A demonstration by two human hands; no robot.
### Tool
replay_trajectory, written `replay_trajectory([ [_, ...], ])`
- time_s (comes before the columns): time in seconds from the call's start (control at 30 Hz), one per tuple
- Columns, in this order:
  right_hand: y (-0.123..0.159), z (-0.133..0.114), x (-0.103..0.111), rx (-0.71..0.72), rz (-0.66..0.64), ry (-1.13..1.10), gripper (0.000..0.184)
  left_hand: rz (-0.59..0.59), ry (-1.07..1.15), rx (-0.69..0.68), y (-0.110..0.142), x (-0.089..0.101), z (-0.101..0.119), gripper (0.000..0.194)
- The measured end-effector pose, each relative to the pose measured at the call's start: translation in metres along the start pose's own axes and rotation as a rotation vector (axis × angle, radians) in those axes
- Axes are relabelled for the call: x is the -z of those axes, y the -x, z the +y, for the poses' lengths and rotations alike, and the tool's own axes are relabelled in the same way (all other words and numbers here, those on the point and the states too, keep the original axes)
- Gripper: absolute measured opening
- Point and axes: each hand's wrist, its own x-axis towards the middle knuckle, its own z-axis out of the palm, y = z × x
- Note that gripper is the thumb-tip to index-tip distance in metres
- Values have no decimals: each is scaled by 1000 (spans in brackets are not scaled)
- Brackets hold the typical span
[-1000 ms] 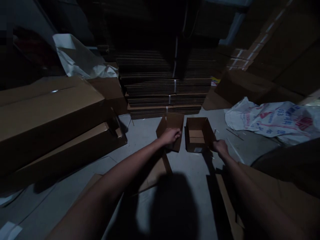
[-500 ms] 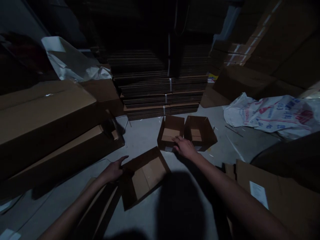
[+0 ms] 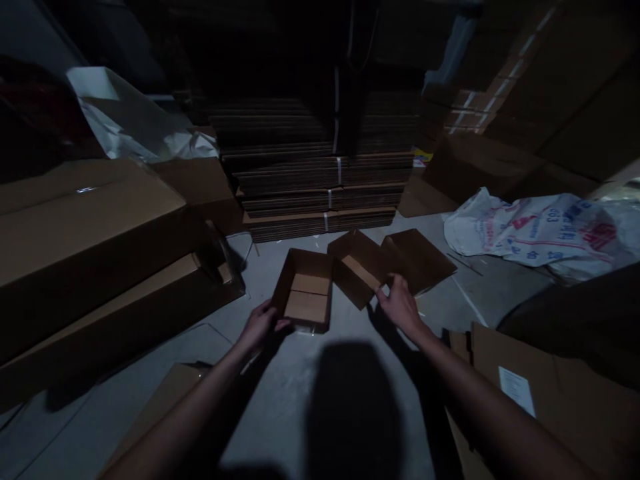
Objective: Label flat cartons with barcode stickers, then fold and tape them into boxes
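Three brown cardboard boxes stand on the floor in front of me, their tops facing up. My left hand grips the near left corner of the left box, whose inside shows a bare bottom with a seam. At the near right corner of the middle box, my right hand has its fingers curled over the edge. The right box sits turned at an angle, just beyond that hand. The left and middle boxes touch or nearly touch.
Strapped stacks of flat cardboard rise behind the boxes. Large cartons lie on the left, and a folded carton with a white label is at the lower right. A printed white sack lies on the right.
The left box has moved forward and right with my left hand, and is turned straighter. The other two boxes have swung round and shifted right, with my right hand moving right too.
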Motion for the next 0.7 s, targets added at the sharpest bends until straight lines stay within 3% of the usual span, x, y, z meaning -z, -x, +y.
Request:
replay_trajectory([
  [0.07,-2,-2,-11,-70,-31,-176,75,-65,106,-33,-15,-50,-5,50],
  [0.2,-32,-2,-9,-208,-15,-414,90,-319,230,-119,-52,-144,-7,88],
  [0.3,-37,6,20,-148,56,-437,90,-396,147,-44,-70,-174,-5,94],
  [0.4,-4,36,72,106,42,-261,75,-378,73,-20,-62,-158,-13,77],
  [0.47,35,73,114,234,18,-44,64,-397,62,52,-41,-131,-27,68],
  [0.5,57,96,135,232,18,77,60,-434,53,81,-28,-116,-35,67],
  [0.57,106,149,176,72,46,297,59,-492,14,130,1,-86,-50,68],
  [0.7,208,249,236,-448,58,558,73,-526,-99,266,60,-41,-67,70],
])
